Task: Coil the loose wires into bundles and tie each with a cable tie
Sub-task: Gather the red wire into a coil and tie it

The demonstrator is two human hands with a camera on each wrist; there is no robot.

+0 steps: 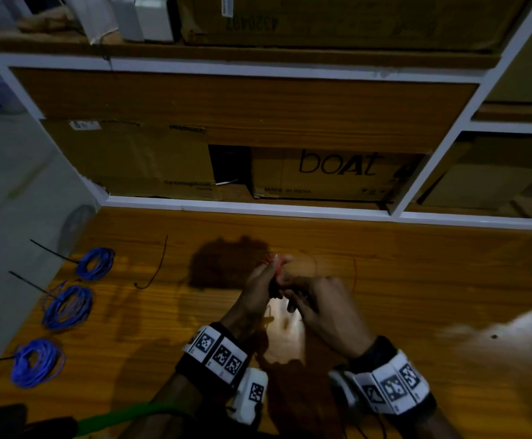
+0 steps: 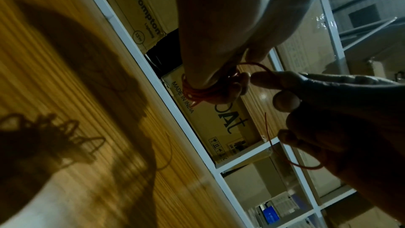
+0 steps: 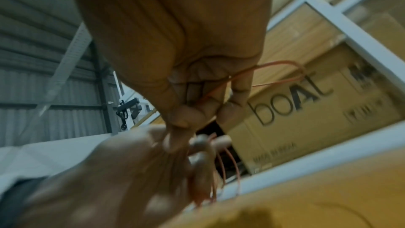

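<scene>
A thin red wire (image 1: 278, 270) is wound in several turns around the fingers of my left hand (image 1: 266, 280), raised above the middle of the wooden table (image 1: 416, 280). The coil (image 2: 198, 92) shows plainly in the left wrist view, as do loops (image 3: 213, 171) in the right wrist view. My right hand (image 1: 315, 299) sits just right of it, pinching the wire's free strand (image 3: 221, 84), whose loose tail (image 1: 355, 274) trails over the table. A black cable tie (image 1: 155, 270) lies loose on the table to the left.
Three blue wire bundles (image 1: 95, 263) (image 1: 66, 307) (image 1: 36, 362), each with a black tie tail, lie along the table's left edge. White-framed shelves (image 1: 258, 202) with cardboard boxes (image 1: 331, 172) stand behind the table. A green cable (image 1: 125, 416) runs by my left forearm.
</scene>
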